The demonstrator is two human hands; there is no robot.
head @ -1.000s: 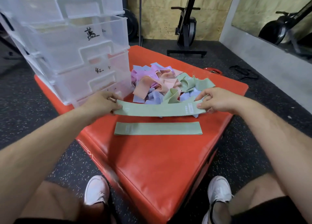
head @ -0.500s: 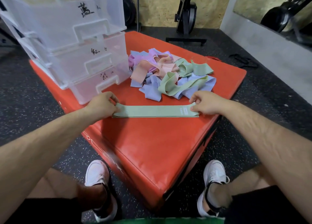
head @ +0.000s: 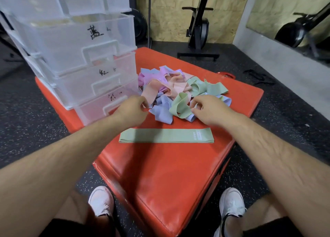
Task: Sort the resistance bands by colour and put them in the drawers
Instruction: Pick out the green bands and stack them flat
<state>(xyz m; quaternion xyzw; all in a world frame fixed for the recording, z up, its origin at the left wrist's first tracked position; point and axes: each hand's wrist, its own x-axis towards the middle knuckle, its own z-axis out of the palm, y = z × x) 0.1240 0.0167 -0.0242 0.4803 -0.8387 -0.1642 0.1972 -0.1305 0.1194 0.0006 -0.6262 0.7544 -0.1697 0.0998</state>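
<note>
Clear plastic drawers (head: 80, 45) with handwritten labels stand stacked on the left rear corner of the red padded box (head: 160, 174), which sits on black speckled rubber flooring (head: 26, 111) before a chipboard wall (head: 171, 13). The left hand (head: 132, 110) curls at the left edge of the tangled pile of resistance bands (head: 171, 88) mid-top, and a flat green band (head: 166, 135) lies nearer the front edge. The right hand (head: 209, 110) curls at a looped green band (head: 180, 104); I cannot tell whether either hand pinches anything.
</note>
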